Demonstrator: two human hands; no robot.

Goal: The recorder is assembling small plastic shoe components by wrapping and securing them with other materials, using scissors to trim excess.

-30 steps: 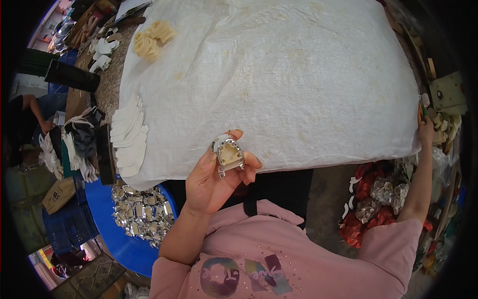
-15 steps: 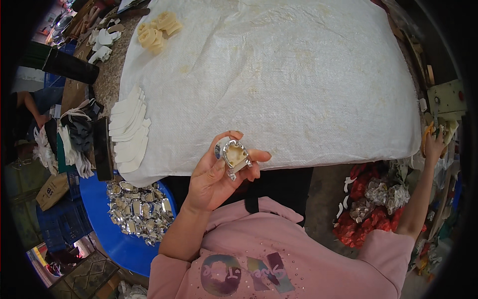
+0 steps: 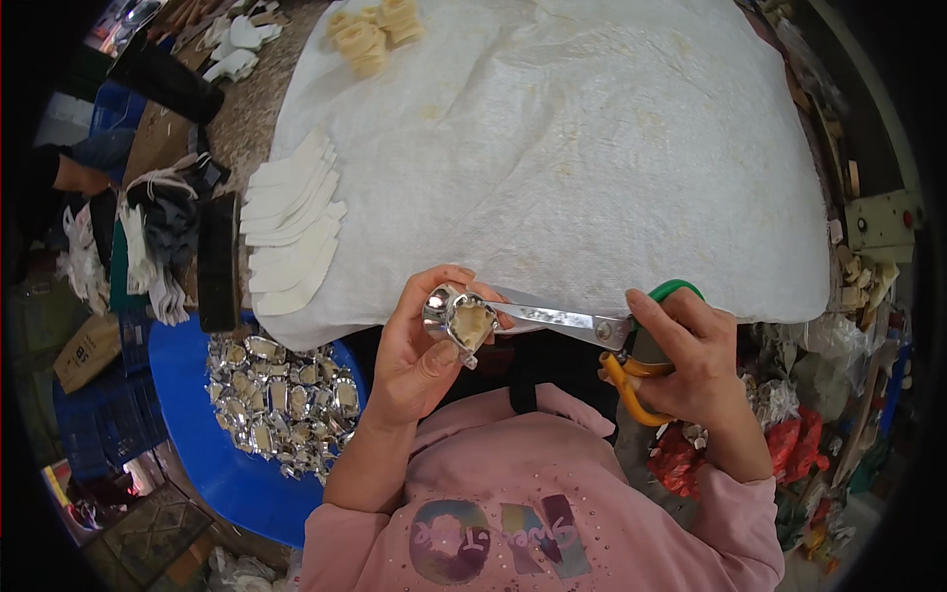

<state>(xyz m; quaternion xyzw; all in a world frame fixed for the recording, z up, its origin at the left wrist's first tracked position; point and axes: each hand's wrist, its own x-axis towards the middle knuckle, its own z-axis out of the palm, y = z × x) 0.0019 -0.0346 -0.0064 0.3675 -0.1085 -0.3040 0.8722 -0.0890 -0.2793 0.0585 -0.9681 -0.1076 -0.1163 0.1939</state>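
My left hand [image 3: 412, 360] pinches a small silver-wrapped shoe heel [image 3: 472, 326], its cream-coloured face turned up and ringed by a crumpled shiny edge. In my right hand [image 3: 702, 357] is a pair of scissors [image 3: 567, 321] with one green and one orange handle loop. Their blades are parted, and the tips reach to the heel's right edge beside my left fingers. Whether the blades touch the silver edge I cannot tell. At lower left, a blue tub [image 3: 182, 439] holds many similar silver pieces [image 3: 281, 395].
A white woven sheet [image 3: 592, 168] covers the worktable. Fanned white strips [image 3: 291, 237] lie on its left edge, beside a dark upright block [image 3: 219, 261]. Cream rolled pieces [image 3: 365, 44] sit at the far left. Red plastic bags [image 3: 799, 444] lie low on the right.
My right hand has come in from the far right with the scissors, bringing the blades to the heel. The heel is tilted differently in my left hand. The whole view has shifted slightly.
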